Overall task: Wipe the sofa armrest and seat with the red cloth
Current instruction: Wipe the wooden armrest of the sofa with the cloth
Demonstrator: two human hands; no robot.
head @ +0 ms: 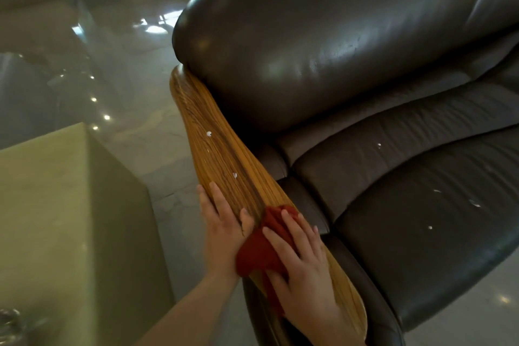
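Observation:
A long wooden armrest (213, 132) runs along the left side of a dark leather sofa. The red cloth (259, 250) lies bunched on the armrest's near part. My right hand (303, 264) presses flat on the cloth, fingers spread. My left hand (222, 222) rests on the armrest's left edge beside the cloth, thumb touching it. Small white spots (209, 134) sit on the wood farther up. The leather seat (421, 205) to the right carries a few white specks (474, 203) too.
A pale stone side table (56, 205) stands close on the left of the armrest. A glass object (9, 324) shows at its near corner. Glossy tiled floor (118, 45) stretches beyond. The sofa's padded backrest (323, 36) rises behind the armrest.

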